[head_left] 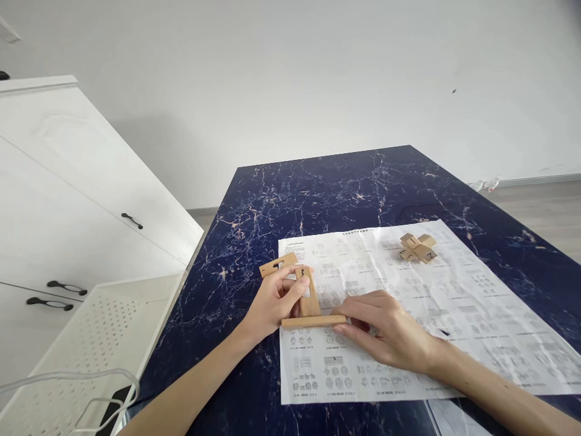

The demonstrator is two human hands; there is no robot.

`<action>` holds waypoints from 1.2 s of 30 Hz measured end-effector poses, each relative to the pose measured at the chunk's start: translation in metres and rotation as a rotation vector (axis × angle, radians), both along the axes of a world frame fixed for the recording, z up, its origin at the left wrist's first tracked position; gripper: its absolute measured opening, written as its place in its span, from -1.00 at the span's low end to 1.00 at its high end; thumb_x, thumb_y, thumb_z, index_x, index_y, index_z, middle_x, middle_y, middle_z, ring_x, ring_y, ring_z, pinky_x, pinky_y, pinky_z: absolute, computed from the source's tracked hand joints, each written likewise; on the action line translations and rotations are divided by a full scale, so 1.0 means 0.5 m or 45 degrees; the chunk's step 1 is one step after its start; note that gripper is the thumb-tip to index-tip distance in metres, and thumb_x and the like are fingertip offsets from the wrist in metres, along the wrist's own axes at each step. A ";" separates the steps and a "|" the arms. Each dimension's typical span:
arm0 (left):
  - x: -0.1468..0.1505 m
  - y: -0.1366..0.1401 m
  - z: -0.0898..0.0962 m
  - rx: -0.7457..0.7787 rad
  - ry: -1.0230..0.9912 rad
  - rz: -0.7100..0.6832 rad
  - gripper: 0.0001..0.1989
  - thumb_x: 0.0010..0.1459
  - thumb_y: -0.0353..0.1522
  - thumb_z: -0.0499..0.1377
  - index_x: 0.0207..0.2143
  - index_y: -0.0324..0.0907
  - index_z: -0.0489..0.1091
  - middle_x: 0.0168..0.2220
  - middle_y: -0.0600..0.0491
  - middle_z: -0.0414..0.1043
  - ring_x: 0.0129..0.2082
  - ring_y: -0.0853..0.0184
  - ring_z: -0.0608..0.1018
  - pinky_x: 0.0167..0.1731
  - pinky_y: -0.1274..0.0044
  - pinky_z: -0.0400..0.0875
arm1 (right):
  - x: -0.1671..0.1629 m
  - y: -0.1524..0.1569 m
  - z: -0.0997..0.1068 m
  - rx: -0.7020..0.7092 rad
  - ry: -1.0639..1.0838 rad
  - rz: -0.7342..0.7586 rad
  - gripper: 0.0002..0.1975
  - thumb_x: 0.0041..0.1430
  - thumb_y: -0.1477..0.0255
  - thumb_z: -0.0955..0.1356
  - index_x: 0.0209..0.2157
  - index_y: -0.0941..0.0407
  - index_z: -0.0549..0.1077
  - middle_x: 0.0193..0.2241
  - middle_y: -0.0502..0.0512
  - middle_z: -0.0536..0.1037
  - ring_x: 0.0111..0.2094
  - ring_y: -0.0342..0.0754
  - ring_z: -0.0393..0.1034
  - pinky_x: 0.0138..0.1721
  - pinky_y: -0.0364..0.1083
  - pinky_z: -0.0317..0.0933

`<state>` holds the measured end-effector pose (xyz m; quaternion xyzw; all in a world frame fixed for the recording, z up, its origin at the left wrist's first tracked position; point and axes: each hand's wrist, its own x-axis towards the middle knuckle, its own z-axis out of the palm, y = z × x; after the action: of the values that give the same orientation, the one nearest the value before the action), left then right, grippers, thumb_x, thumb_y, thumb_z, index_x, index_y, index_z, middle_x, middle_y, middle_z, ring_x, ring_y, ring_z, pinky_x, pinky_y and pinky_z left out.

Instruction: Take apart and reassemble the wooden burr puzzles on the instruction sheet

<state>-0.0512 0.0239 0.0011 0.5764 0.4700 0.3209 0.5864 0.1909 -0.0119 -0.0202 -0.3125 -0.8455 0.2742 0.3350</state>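
My left hand is closed on a flat wooden puzzle piece marked 3, which has a slot in its middle. Across the lower end of that piece lies a wooden bar, probably another puzzle piece seen edge-on. The thumb and fingers of my right hand pinch the bar's right end. Whether the two pieces interlock, I cannot tell. Just beyond my left hand rests a notched wooden piece marked 1, partly over the edge of the printed instruction sheet.
An assembled wooden cross-shaped puzzle sits on the sheet's far right part. Beneath everything is a dark blue marble-patterned table. To the left stand white cabinets and a perforated white chair or panel with a pale cable.
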 end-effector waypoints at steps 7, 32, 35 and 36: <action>0.000 0.001 0.011 -0.039 -0.006 -0.042 -0.47 0.27 -0.02 0.29 0.07 -0.24 0.52 -0.64 0.23 0.29 -0.71 0.48 0.29 -0.69 0.64 0.16 | 0.000 -0.001 0.000 -0.003 -0.012 0.037 -0.67 0.56 0.28 0.25 -0.21 0.13 0.54 -0.47 0.02 0.49 -0.53 -0.13 0.29 -0.46 -0.11 0.17; -0.010 0.004 0.001 -0.133 -0.110 -0.269 -0.53 0.34 0.01 0.21 -0.21 -0.24 0.55 -0.57 0.19 0.24 -0.68 0.54 0.21 -0.71 0.66 0.06 | -0.002 -0.005 -0.002 -0.040 0.077 0.049 -0.76 0.53 0.33 0.29 -0.19 0.14 0.52 -0.47 -0.01 0.46 -0.52 -0.14 0.26 -0.46 -0.12 0.14; -0.007 0.000 0.004 -0.106 -0.110 -0.235 -0.53 0.34 0.01 0.20 -0.25 -0.24 0.53 -0.57 0.19 0.23 -0.69 0.54 0.18 -0.71 0.65 0.03 | -0.004 -0.005 0.000 -0.005 0.081 0.036 -0.74 0.54 0.34 0.28 -0.19 0.14 0.53 -0.45 0.02 0.51 -0.52 -0.14 0.28 -0.47 -0.12 0.16; -0.006 -0.001 0.005 -0.111 -0.109 -0.228 -0.54 0.35 0.01 0.20 -0.24 -0.23 0.52 -0.57 0.19 0.22 -0.69 0.53 0.18 -0.71 0.64 0.03 | -0.005 -0.005 0.002 0.012 0.081 0.027 -0.74 0.55 0.34 0.27 -0.20 0.15 0.53 -0.44 0.03 0.52 -0.52 -0.14 0.29 -0.47 -0.12 0.16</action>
<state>-0.0542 0.0235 0.0036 0.5759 0.4047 0.2708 0.6567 0.1881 -0.0144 -0.0193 -0.2931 -0.8390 0.2834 0.3604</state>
